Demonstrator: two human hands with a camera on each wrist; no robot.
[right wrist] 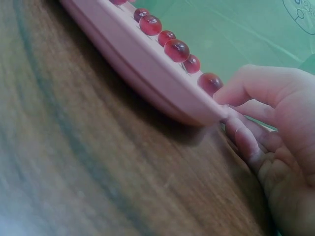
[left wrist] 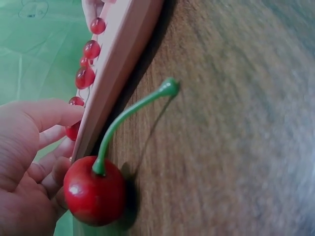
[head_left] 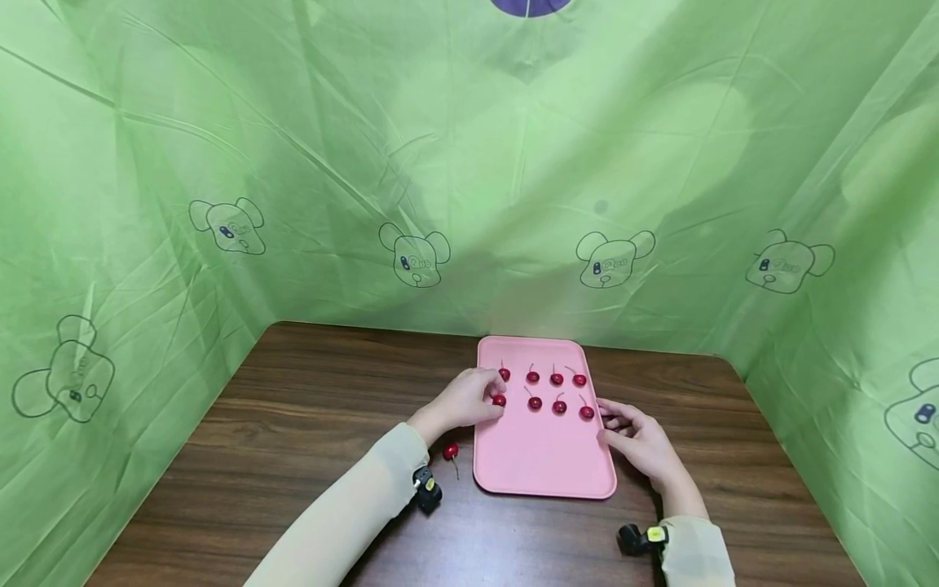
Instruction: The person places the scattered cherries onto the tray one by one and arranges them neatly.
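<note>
My left hand (head_left: 473, 397) reaches over the left side of the pink tray (head_left: 543, 465), pinching a red cherry (head_left: 499, 400) between thumb and fingers low over its surface. Cherries with stems stand on the tray in two rows, among them one at the back right (head_left: 579, 380) and one at the front right (head_left: 587, 412). At the tray's right edge my right hand (head_left: 641, 440) holds the rim, thumb and curled fingers against it. A loose cherry (left wrist: 94, 191) with a green stem lies on the table beside the tray's left side.
Another cherry (head_left: 430, 460) shows partly behind the left sleeve. The tray lies on a dark wood-grain table (head_left: 323, 383) near its back edge. Green cloth (head_left: 499, 204) with printed bear heads hangs round the back and sides.
</note>
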